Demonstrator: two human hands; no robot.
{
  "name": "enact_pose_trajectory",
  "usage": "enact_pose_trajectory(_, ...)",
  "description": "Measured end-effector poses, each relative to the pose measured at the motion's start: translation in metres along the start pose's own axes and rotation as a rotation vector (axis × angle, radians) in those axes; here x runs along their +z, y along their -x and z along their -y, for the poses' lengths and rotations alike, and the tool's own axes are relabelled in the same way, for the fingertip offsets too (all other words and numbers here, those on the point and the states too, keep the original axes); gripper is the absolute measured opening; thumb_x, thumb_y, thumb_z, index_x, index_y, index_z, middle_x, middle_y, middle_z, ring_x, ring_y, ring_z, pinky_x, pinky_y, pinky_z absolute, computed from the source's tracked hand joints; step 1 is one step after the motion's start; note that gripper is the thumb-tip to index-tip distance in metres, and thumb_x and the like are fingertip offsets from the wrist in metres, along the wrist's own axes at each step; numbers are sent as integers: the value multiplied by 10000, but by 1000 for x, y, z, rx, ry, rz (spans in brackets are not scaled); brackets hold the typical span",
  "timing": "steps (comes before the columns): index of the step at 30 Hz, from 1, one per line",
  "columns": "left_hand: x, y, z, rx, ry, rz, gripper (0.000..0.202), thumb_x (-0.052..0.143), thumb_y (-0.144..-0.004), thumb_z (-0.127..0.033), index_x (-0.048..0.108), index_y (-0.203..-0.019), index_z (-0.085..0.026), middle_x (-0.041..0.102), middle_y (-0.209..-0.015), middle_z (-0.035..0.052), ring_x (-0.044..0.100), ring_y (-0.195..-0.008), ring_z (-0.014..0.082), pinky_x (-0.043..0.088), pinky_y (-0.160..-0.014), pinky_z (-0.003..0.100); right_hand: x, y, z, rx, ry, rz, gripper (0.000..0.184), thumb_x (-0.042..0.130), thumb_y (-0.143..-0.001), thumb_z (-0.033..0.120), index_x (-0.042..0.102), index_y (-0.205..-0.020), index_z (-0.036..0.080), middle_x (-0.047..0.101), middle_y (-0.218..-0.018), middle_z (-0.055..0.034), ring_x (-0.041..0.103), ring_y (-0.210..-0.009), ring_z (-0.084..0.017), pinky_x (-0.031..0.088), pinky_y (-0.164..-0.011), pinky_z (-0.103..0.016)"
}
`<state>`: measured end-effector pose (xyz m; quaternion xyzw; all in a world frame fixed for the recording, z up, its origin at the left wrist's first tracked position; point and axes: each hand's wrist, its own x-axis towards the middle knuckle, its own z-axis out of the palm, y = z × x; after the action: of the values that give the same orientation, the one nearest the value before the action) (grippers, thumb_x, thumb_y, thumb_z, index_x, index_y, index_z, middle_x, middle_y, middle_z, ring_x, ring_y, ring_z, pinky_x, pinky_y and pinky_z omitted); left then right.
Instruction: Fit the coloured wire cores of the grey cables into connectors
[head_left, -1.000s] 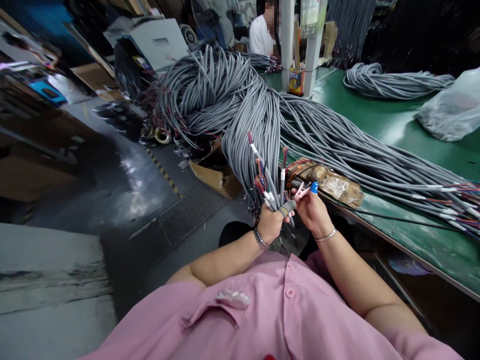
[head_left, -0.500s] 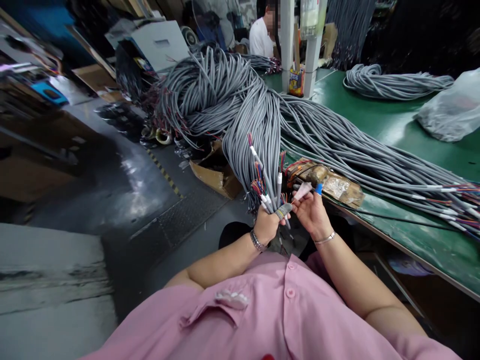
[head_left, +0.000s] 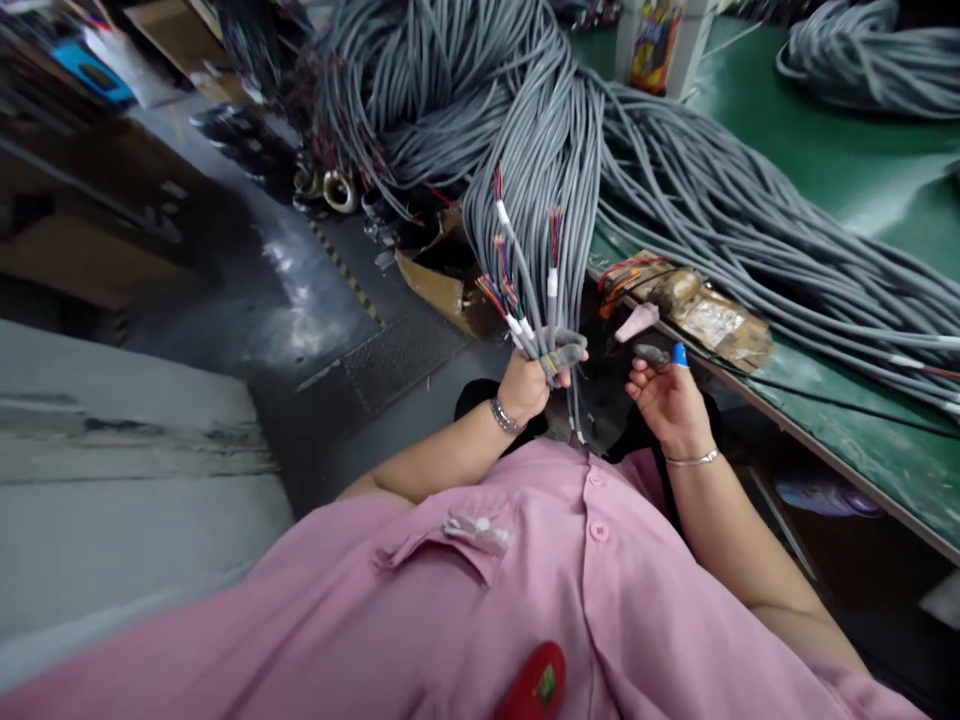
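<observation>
My left hand (head_left: 531,380) is closed around several grey cables (head_left: 534,250) whose ends point up, with white bands and bare coloured wires fanned out. Grey finger covers are on its fingers. My right hand (head_left: 671,400) is to the right, apart from the cables, with a blue cover on the thumb and a grey one on a finger. Its fingers are curled in; whatever may be between the tips is hidden. Just above it, a pale wrapped tip (head_left: 637,322) juts from the wooden block (head_left: 731,325) at the bench edge.
A large heap of grey cable (head_left: 442,90) drapes over the edge of the green bench (head_left: 795,170) and runs right along it. A coiled bundle (head_left: 874,60) lies at the back. Below the heap stands an open cardboard box (head_left: 442,285); a grey cabinet (head_left: 135,430) is at left.
My right hand has drawn away from the cable ends, to the right. My left hand still grips the bundle. The view has tilted down.
</observation>
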<state>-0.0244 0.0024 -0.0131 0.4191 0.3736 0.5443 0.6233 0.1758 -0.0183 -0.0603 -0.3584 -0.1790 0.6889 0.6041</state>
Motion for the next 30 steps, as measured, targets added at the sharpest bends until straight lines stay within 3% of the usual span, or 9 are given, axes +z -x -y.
enact_pose_trajectory(7, -5, 12, -12, -63, -4, -5, 330, 826, -595, -331, 691, -819, -129, 687, -749, 31, 574, -527, 79, 419, -495, 203, 10, 21, -2, -59, 199, -4, 219, 656, -807, 450, 682, -841, 236, 641, -764, 1, 538, -613, -104, 470, -573, -241)
enact_pose_trajectory(12, -6, 18, -15, -72, -86, 117, 296, 842, -569, -269, 714, -800, -133, 682, -738, 32, 610, -613, 118, 474, -569, 235, 29, 44, 0, -203, 416, 43, 180, 675, -807, 396, 708, -900, 244, 644, -772, 1, 524, -607, -112, 461, -600, -265)
enact_pose_trajectory(18, -6, 23, -24, -11, -180, 263, 280, 822, -591, -282, 733, -810, -132, 691, -747, 42, 619, -678, 143, 498, -665, 278, 65, 77, 26, -349, 725, 198, 219, 693, -806, 333, 720, -1005, 245, 664, -811, -17, 517, -644, -131, 440, -609, -280)
enact_pose_trajectory(25, -2, 27, -27, -7, -79, 282, 288, 831, -576, -296, 725, -785, -129, 663, -697, 28, 594, -644, 124, 487, -677, 274, 107, 88, 45, -396, 758, 350, 395, 764, -731, 265, 652, -1109, 260, 650, -842, -3, 548, -717, -149, 469, -650, -276)
enact_pose_trajectory(28, -3, 29, -29, 2, -95, 301, 290, 837, -568, -301, 714, -764, -126, 651, -688, 19, 583, -638, 119, 481, -673, 267, 119, 86, 43, -412, 774, 310, 343, 750, -744, 259, 664, -1076, 262, 650, -832, 6, 549, -707, -143, 471, -653, -271)
enact_pose_trajectory(30, -6, 31, -32, 26, -128, 333, 286, 841, -560, -302, 704, -738, -124, 645, -678, 15, 582, -642, 123, 480, -665, 263, 122, 85, 41, -345, 711, 291, 263, 754, -738, 261, 692, -993, 253, 647, -796, 8, 551, -717, -152, 467, -646, -270)
